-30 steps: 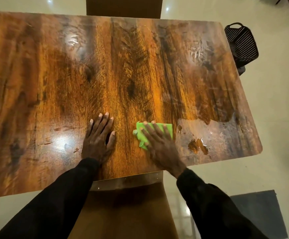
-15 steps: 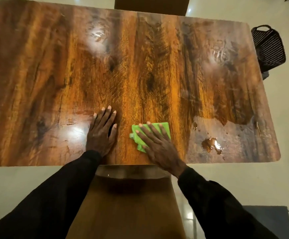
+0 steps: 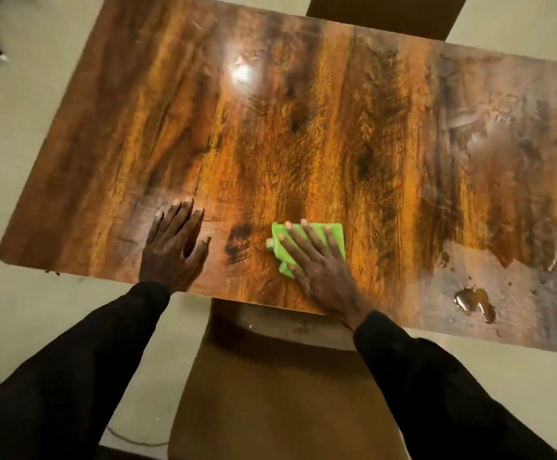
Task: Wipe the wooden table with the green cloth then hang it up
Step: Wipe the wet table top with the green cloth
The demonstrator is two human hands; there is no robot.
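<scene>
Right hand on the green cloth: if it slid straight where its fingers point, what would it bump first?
Probably nothing. The right hand presses the green cloth flat, fingers pointing away and slightly left. Ahead lies only bare, shiny wooden table up to its far edge.

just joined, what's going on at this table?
A person in black sleeves is wiping a glossy brown wooden table. The right hand presses flat, fingers spread, on a folded green cloth near the table's near edge. The left hand rests flat on bare wood beside it. A small puddle of liquid sits toward the near right corner, not yet wiped. A brown chair stands at the near edge.
</scene>
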